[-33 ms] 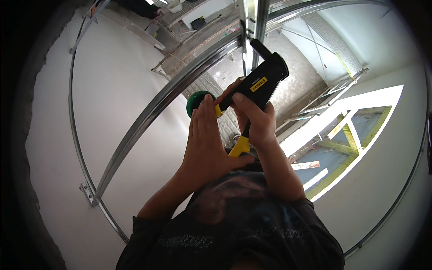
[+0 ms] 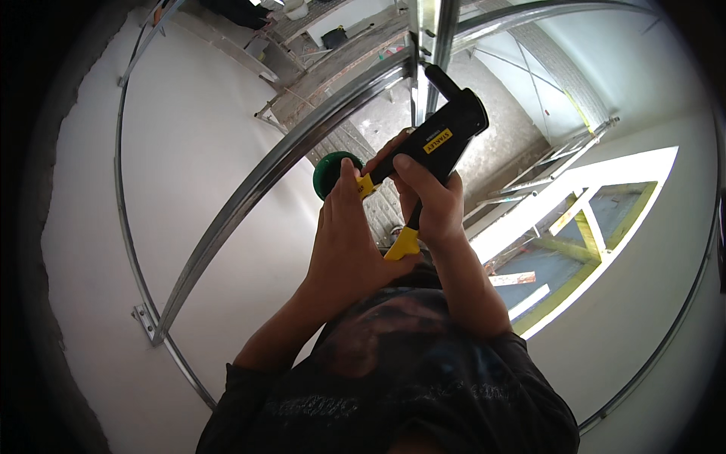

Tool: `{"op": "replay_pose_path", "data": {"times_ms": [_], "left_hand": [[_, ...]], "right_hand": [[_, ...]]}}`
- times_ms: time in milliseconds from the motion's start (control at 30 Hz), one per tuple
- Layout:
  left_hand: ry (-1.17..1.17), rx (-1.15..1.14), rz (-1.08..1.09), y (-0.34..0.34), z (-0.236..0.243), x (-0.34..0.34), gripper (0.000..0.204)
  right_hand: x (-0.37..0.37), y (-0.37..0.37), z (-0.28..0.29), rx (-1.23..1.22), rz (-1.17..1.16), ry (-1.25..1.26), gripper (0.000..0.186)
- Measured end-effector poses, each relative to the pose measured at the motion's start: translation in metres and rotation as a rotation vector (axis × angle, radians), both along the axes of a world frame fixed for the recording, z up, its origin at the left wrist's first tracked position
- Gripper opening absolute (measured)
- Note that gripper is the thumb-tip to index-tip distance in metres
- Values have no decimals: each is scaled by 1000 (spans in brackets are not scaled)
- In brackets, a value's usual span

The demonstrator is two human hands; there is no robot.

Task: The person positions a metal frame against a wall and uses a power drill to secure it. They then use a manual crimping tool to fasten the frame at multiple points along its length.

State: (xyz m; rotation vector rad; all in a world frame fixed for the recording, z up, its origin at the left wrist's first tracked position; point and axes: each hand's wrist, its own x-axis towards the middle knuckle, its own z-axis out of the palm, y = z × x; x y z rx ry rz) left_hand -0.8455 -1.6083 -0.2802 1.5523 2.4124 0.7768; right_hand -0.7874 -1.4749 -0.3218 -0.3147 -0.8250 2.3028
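Note:
A black two-handled crimper (image 2: 454, 113) with yellow handle ends is between my hands, its blunt dark nose up against the upright metal studs (image 2: 420, 45). My right hand (image 2: 437, 198) wraps the tool where the handles meet, thumb over the black body. With its fingers straight and together, my left hand (image 2: 344, 231) spans the spread handles. Its fingertips press by one yellow end (image 2: 364, 186), and its palm and thumb are at the other yellow end (image 2: 402, 245). My left thumb tip is partly hidden. Whether the nose grips the metal is unclear.
A curved-looking metal rail (image 2: 280, 155) crosses left of my hands to a bracket (image 2: 144, 324) by the white wall (image 2: 204, 144). Beyond my left fingertips is a round green container (image 2: 327, 178). A bright window opening (image 2: 582, 219) with wooden bars and ladder-like rails (image 2: 544, 170) lie right.
The crimper has shifted slightly to the right. More of the yellow end by my left fingers shows, and my left thumb shows less beside the other end.

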Motion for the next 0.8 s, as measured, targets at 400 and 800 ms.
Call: {"op": "replay_pose_path", "data": {"times_ms": [400, 800], "left_hand": [[-588, 2, -192, 21, -5, -16, 65], [-1599, -235, -287, 69, -50, 25, 34]], "right_hand": [[36, 25, -2, 162, -293, 185, 10], [162, 63, 5, 449, -642, 224, 25]]}}
